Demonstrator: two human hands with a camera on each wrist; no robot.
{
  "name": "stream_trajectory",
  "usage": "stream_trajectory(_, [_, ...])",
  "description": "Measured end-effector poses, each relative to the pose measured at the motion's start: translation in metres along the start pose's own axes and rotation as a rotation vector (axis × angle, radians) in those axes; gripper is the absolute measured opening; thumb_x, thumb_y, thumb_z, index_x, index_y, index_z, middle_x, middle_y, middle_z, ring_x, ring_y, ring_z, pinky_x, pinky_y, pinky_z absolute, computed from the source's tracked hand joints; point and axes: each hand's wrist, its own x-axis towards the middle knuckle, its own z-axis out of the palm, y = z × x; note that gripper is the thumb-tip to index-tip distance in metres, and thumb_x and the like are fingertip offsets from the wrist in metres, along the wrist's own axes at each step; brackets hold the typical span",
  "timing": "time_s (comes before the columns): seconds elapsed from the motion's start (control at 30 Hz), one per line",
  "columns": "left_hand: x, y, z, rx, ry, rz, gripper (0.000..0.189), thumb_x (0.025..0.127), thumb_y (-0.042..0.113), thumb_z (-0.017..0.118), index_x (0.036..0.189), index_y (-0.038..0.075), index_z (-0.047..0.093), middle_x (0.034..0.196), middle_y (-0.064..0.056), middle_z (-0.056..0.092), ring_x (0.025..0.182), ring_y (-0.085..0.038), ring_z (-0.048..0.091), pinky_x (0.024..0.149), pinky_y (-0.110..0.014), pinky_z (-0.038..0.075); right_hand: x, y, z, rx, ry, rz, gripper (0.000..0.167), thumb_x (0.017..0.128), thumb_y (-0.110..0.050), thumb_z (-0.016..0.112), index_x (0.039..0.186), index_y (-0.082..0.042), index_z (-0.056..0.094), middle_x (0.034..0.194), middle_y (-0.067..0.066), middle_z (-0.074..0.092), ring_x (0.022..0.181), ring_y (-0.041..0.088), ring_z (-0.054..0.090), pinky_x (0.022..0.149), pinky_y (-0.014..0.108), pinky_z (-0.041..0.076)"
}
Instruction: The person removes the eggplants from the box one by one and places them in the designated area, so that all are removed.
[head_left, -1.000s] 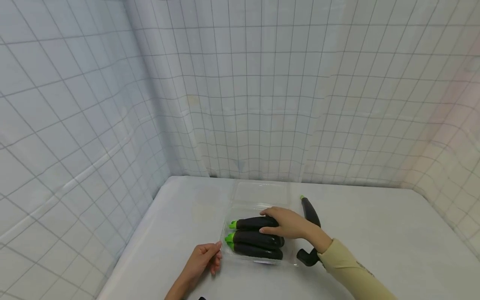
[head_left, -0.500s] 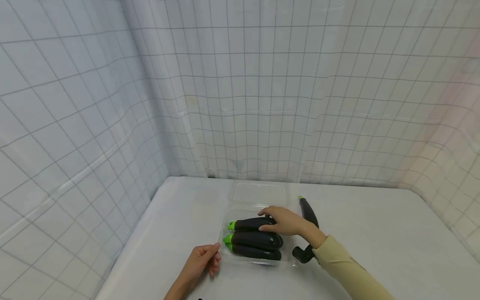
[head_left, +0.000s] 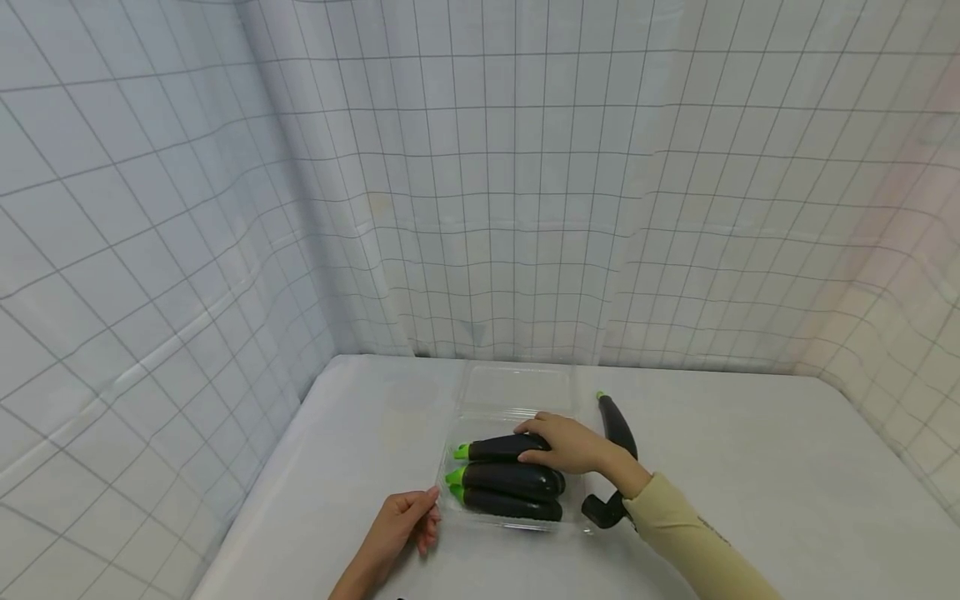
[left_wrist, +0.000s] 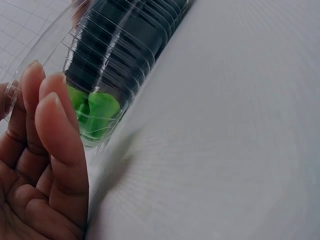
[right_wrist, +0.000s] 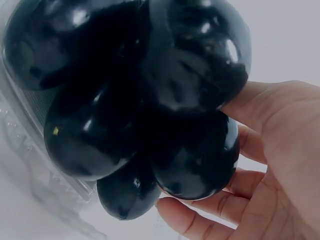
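Note:
Several dark, glossy eggplants with green stem ends lie in a clear plastic clamshell box (head_left: 525, 523) in the head view. Across the far side of the pile, my right hand (head_left: 573, 443) grips an eggplant (head_left: 495, 448), its fingers over the far side and its thumb at the near side. Just in front of it lies another eggplant (head_left: 512, 481). My left hand (head_left: 401, 525) pinches the box's left front rim. In the left wrist view the rim runs between thumb and fingers (left_wrist: 60, 125), beside green stem ends (left_wrist: 100, 112). Rounded eggplant ends (right_wrist: 195, 155) crowd the right wrist view.
The box's transparent lid (head_left: 517, 387) lies folded back on the white table (head_left: 750, 467). Right of the box is another eggplant (head_left: 615, 421), partly behind my right forearm. A black curved piece (head_left: 603, 512) shows by that wrist. Grid-patterned white curtains (head_left: 487, 208) surround the table.
My right forearm has shifted slightly left, with the hand still on the same eggplant. My left hand stays at the box rim. The whole head view has drifted a little.

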Motion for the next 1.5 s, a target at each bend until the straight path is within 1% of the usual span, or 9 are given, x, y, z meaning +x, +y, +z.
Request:
stream_trajectory(0.1, [0.0,0.0,0.001,0.005,0.004,-0.007,0.039,0.098,0.035,0.053,0.073,0.007,0.061,0.06,-0.001,0.057,0.049,-0.009,0.052,0.044,-0.023,0.047,-0.001,0.0,0.0,-0.005,0.008,-0.005,0.042,0.095,-0.036,0.059,0.126,-0.008,0.057,0.109,0.003,0.058,0.095,0.016,0.056,0.083,0.037,0.048])
stream_trajectory(0.27, [0.0,0.003,0.001,-0.007,0.003,-0.015,0.039,0.098,0.034,0.053,0.074,0.004,0.062,0.06,-0.002,0.057,0.049,-0.01,0.053,0.044,-0.023,0.047,-0.003,0.0,0.0,-0.016,0.023,-0.016,0.042,0.095,-0.035,0.059,0.126,-0.007,0.057,0.107,0.003,0.058,0.092,0.015,0.056,0.08,0.036,0.048])
stream_trajectory(0.47, [0.0,0.003,0.002,-0.014,-0.003,-0.016,0.039,0.099,0.033,0.052,0.074,0.003,0.061,0.06,-0.003,0.057,0.05,-0.011,0.053,0.044,-0.023,0.047,-0.006,0.0,-0.001,-0.014,0.065,-0.021,0.043,0.093,-0.035,0.062,0.126,-0.007,0.057,0.108,0.003,0.059,0.092,0.014,0.056,0.079,0.035,0.049])
stream_trajectory(0.67, [0.0,0.004,0.001,-0.011,-0.005,-0.019,0.04,0.099,0.033,0.052,0.074,0.004,0.061,0.061,-0.003,0.057,0.05,-0.011,0.053,0.045,-0.023,0.047,-0.008,0.001,0.0,0.024,0.114,-0.022,0.045,0.093,-0.035,0.063,0.127,-0.006,0.056,0.117,0.006,0.058,0.104,0.021,0.057,0.086,0.04,0.048])
stream_trajectory(0.73, [0.0,0.004,0.001,-0.01,-0.005,-0.022,0.04,0.099,0.034,0.052,0.074,0.004,0.061,0.061,-0.003,0.057,0.05,-0.011,0.053,0.045,-0.023,0.047,-0.01,0.0,-0.001,0.034,0.131,-0.028,0.045,0.092,-0.034,0.063,0.127,-0.006,0.055,0.118,0.007,0.058,0.106,0.022,0.057,0.087,0.041,0.048])
stream_trajectory(0.8, [0.0,0.004,0.001,-0.01,-0.005,-0.021,0.04,0.099,0.034,0.052,0.074,0.004,0.061,0.061,-0.003,0.057,0.05,-0.011,0.054,0.045,-0.023,0.047,-0.011,-0.001,-0.001,0.033,0.147,-0.032,0.045,0.092,-0.033,0.064,0.127,-0.006,0.055,0.117,0.006,0.058,0.105,0.021,0.057,0.086,0.04,0.048])
stream_trajectory(1.03, [0.0,0.003,0.001,-0.014,-0.005,-0.012,0.04,0.099,0.033,0.051,0.074,0.004,0.062,0.061,-0.003,0.058,0.05,-0.011,0.054,0.045,-0.024,0.048,-0.014,-0.002,-0.002,-0.001,0.182,-0.028,0.047,0.092,-0.033,0.065,0.128,-0.005,0.054,0.112,0.004,0.057,0.092,0.016,0.059,0.078,0.035,0.05])
stream_trajectory(1.23, [0.0,0.003,0.0,-0.019,0.001,-0.022,0.039,0.099,0.034,0.052,0.073,0.005,0.061,0.06,-0.002,0.058,0.05,-0.01,0.054,0.045,-0.024,0.047,-0.017,-0.003,-0.002,0.002,0.211,-0.002,0.047,0.091,-0.035,0.065,0.128,-0.009,0.054,0.113,0.001,0.055,0.089,0.011,0.058,0.076,0.032,0.05])
stream_trajectory(1.5, [-0.001,0.003,0.0,-0.013,-0.007,-0.016,0.04,0.099,0.033,0.051,0.074,0.004,0.061,0.061,-0.002,0.058,0.05,-0.01,0.054,0.045,-0.023,0.048,-0.023,-0.003,-0.001,0.018,0.312,-0.013,0.048,0.089,-0.041,0.066,0.126,-0.012,0.056,0.11,-0.001,0.057,0.085,0.01,0.058,0.066,0.027,0.05])
